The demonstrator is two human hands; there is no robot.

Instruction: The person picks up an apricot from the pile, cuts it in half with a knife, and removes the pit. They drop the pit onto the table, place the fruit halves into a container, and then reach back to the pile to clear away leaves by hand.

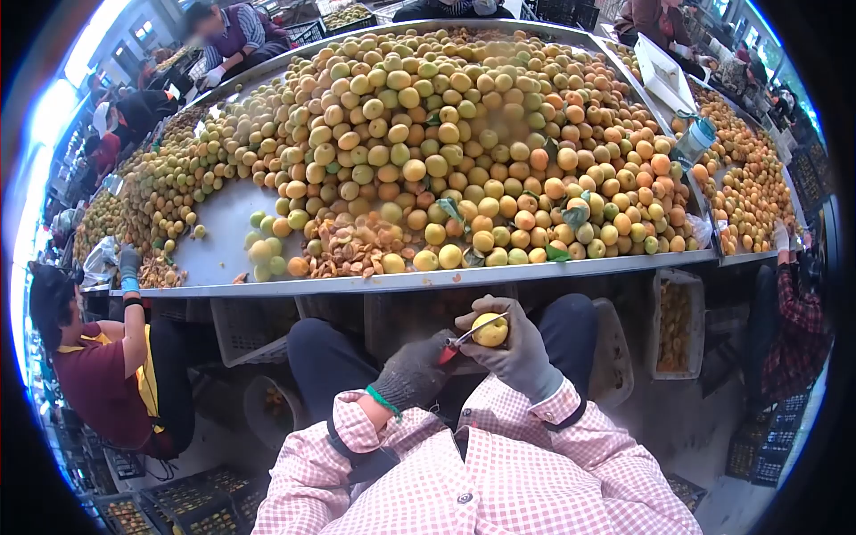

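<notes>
My left hand [408, 374], in a dark knit glove with a green cuff, is closed round the red handle of a small knife [448, 353]. The thin blade reaches up and right, against the near face of a yellow apricot [490, 335]. That fruit is gripped by my right hand [522, 358], in a grey glove, with its fingers round the far side and the thumb below. Both hands are close together over my lap, in front of the table's near edge. Whether the blade has entered the flesh cannot be made out.
A metal-edged table [392, 287] bears a large heap of apricots [401, 116]. Cut pieces [352, 245] lie by its near rim. Crates [679, 325] and a bucket [270, 410] stand below. A blue-lidded bottle [695, 138] lies at right. Co-workers [107, 374] sit around.
</notes>
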